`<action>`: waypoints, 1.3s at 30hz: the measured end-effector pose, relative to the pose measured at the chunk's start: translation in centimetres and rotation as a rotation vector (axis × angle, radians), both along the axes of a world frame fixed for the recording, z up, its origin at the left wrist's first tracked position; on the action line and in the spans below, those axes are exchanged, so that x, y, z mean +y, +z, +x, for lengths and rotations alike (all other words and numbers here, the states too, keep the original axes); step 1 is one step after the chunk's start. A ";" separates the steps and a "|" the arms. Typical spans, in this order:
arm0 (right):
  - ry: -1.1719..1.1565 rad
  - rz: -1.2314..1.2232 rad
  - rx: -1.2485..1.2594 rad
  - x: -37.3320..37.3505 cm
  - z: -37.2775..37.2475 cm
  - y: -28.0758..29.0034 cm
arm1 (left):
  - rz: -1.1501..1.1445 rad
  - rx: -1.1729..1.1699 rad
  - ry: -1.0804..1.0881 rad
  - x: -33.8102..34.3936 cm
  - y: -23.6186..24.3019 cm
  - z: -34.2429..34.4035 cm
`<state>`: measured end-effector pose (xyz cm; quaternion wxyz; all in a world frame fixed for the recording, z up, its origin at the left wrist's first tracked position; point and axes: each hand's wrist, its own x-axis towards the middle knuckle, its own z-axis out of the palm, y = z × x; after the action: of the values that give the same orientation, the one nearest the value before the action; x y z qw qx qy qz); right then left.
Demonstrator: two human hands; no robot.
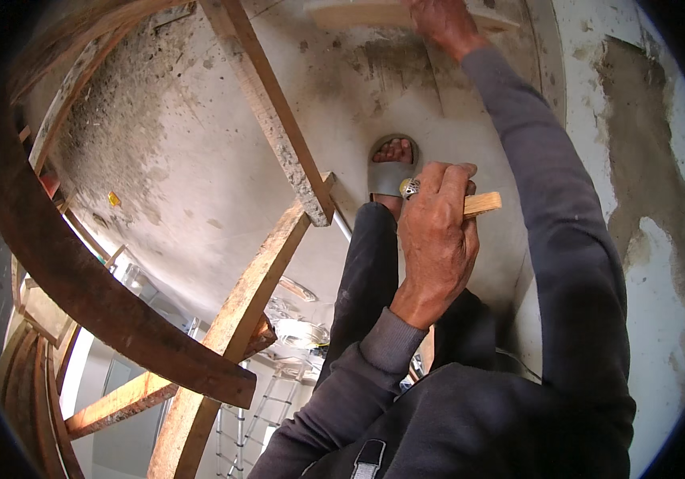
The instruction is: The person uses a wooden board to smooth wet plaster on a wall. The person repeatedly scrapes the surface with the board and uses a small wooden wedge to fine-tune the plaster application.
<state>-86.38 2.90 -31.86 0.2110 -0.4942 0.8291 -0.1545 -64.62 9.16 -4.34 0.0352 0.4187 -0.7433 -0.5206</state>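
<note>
My left hand (438,231) is closed around a short wooden stick (483,205), whose squared pale end sticks out to the right of the fist. The rest of the stick is hidden by the hand. A ring (409,188) with a yellow stone is on one of its fingers. Stretched far ahead, my right hand (448,30) is at a pale wooden board (358,13) by the upper edge. Its fingers are mostly cut off by the picture's edge, so I cannot tell whether it grips the board or only touches it.
Crossed timber beams (258,275) and a curved brown plank (95,263) occupy the left side. A metal ladder (240,435) stands far below, beyond the beams. To the right is a patchy white-and-grey wall (638,160). My sandalled foot (393,164) rests on a stained grey surface.
</note>
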 end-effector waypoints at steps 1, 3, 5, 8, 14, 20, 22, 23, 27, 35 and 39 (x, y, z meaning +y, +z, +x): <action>0.136 -0.139 0.052 0.3 1.6 0.8 | -0.012 -0.002 0.007 -0.2 0.0 0.0; 0.365 -0.187 0.109 2.2 6.9 3.1 | -0.034 -0.018 0.023 -0.6 0.1 0.2; 0.479 -0.042 0.089 4.6 10.0 3.4 | -0.032 -0.015 0.022 -0.6 0.1 -0.1; 0.476 0.017 0.077 7.0 11.6 0.9 | -0.019 -0.007 0.017 -0.3 0.1 -0.7; 0.240 -0.070 0.290 2.2 5.4 -0.2 | 0.005 -0.004 0.040 -0.1 0.1 -0.6; 0.098 -0.173 0.219 -1.2 2.6 0.8 | -0.045 0.035 0.041 -0.5 -0.1 -0.5; 0.315 -0.252 0.124 1.1 6.0 0.0 | -0.046 0.027 0.067 -0.7 -0.1 -0.4; 0.374 -0.195 0.105 1.7 8.2 0.0 | -0.050 0.016 0.081 -0.9 -0.1 -0.2; 0.436 -0.076 0.095 2.0 10.9 -1.5 | -0.089 0.062 0.109 -1.1 -0.2 -0.4; 0.023 -0.110 0.502 -4.2 1.7 0.0 | -0.025 0.087 0.169 -0.9 -0.1 0.0; 0.067 -0.012 0.139 -4.2 3.5 3.9 | -0.054 0.122 0.200 -1.8 0.2 0.2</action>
<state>-82.92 -1.27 -27.93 0.1548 -0.5325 0.8238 -0.1176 -64.42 7.36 -4.14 0.1436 0.4571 -0.7081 -0.5187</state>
